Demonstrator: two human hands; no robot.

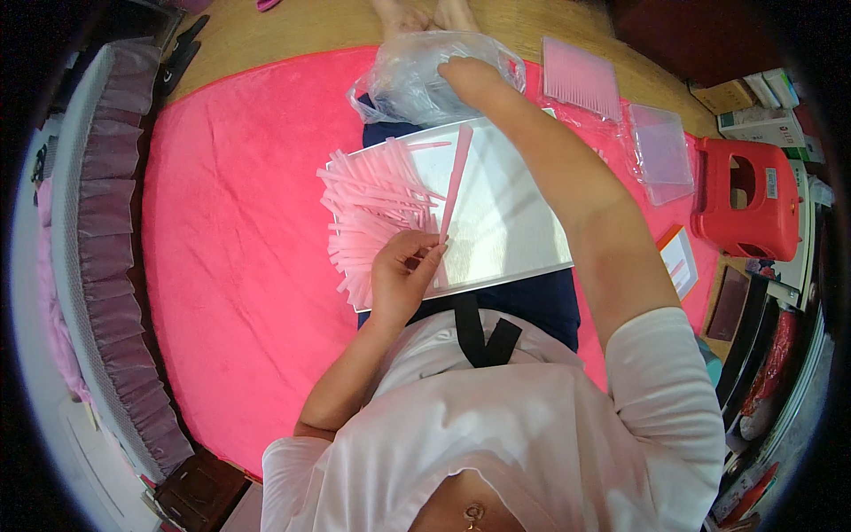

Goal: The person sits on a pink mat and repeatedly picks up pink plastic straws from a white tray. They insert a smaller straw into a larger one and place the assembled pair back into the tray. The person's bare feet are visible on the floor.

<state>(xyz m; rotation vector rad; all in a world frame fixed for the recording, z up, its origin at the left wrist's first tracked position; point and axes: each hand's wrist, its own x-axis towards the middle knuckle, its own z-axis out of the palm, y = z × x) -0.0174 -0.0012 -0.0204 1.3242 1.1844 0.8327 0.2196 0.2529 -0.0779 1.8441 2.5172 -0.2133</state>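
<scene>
Between the thumb and fingertips of my left hand [406,273] is a slim pink tapered stick [456,182], its wider end pointing away from me. That hand hovers over the near edge of a white tray [514,257] resting on my lap. A loose heap of similar pink sticks [377,199] covers the tray's left side and hangs over its edge. Beyond the tray, my right hand [474,82] reaches to a crumpled clear plastic bag [403,84] lying over my legs. Its fingers bend down at the bag and are hidden, so any grip there does not show.
I sit on a pink blanket [239,248]. To the right lie a clear pack of pink sticks [581,80], a clear plastic case [660,155] and an orange-edged card [678,262]. A red plastic stool [745,199] stands beside them. A ruffled, fabric-covered edge [115,257] runs along the left.
</scene>
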